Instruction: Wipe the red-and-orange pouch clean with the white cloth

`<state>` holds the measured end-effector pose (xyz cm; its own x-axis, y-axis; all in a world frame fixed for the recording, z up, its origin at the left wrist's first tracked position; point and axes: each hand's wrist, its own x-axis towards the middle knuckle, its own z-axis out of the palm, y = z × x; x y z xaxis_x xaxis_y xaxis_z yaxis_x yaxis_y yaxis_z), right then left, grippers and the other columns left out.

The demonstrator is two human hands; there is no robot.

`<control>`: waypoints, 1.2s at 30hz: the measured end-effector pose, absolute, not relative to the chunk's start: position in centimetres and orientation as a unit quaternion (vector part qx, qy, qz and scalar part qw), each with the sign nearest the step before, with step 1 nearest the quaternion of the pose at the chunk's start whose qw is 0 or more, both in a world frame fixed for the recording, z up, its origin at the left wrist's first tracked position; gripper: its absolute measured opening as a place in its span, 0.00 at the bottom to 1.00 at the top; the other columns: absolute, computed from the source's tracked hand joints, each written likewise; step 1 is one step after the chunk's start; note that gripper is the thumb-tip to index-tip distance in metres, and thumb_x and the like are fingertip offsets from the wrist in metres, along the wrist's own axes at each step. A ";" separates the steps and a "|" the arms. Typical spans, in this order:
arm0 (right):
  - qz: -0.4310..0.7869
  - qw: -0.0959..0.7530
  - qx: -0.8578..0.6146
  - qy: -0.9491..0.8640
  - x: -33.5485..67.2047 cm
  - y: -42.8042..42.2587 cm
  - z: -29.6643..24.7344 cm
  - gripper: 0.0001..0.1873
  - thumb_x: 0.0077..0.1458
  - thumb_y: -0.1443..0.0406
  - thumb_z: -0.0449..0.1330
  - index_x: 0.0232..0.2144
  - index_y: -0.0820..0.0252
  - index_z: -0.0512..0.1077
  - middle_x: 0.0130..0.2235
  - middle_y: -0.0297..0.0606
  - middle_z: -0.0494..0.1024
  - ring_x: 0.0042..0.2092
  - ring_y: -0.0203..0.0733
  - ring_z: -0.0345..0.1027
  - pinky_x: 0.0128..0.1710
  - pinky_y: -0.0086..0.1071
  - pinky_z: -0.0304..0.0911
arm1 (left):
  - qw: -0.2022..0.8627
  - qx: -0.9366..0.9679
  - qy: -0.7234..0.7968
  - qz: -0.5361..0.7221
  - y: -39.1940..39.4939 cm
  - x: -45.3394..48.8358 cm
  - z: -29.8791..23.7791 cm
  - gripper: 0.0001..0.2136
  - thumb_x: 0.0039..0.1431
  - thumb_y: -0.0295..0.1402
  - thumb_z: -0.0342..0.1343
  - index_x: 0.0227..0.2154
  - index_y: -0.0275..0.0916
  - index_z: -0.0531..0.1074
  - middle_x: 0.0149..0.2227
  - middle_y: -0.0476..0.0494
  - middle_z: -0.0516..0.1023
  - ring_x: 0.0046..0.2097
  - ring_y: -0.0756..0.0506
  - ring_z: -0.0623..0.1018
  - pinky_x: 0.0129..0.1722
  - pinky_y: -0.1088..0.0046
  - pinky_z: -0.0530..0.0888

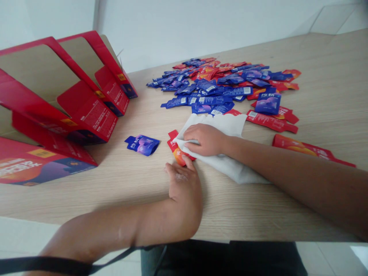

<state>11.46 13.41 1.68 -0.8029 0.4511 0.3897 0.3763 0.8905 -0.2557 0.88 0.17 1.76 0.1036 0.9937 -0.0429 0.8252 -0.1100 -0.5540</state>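
My right hand [204, 138] is closed on a white cloth [227, 124] and presses it down onto a red sachet [176, 148] on the wooden table [258, 203]. My left hand [184, 184] rests on the table just in front, its fingertips pinching the near end of that red sachet. A single blue sachet [143, 144] lies to the left of both hands.
A large pile of several blue and red sachets [227, 86] lies behind the cloth. More red sachets [301, 147] lie at the right. Several open red cardboard display boxes [57, 111] stand at the left. A wall runs behind the table.
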 end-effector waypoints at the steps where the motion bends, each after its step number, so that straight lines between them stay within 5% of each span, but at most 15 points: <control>1: 0.086 0.223 -0.208 -0.948 11.5 13.4 1.7 0.11 0.56 0.65 0.51 0.27 0.63 0.71 0.32 0.41 0.75 0.36 0.41 0.65 0.39 0.34 0.56 | 0.202 -0.716 -0.635 0.209 0.2 0.9 1.8 0.25 0.56 0.16 0.36 0.57 0.20 0.60 0.36 0.25 0.80 0.41 0.41 0.80 0.50 0.58 0.71; 36: 0.090 0.230 -0.241 -0.939 11.4 13.4 1.7 0.11 0.56 0.65 0.51 0.29 0.63 0.72 0.32 0.41 0.76 0.34 0.41 0.65 0.38 0.34 0.56 | 0.193 -0.715 -0.650 0.169 0.1 0.9 1.8 0.24 0.56 0.16 0.37 0.56 0.21 0.62 0.33 0.27 0.79 0.41 0.40 0.80 0.50 0.58 0.70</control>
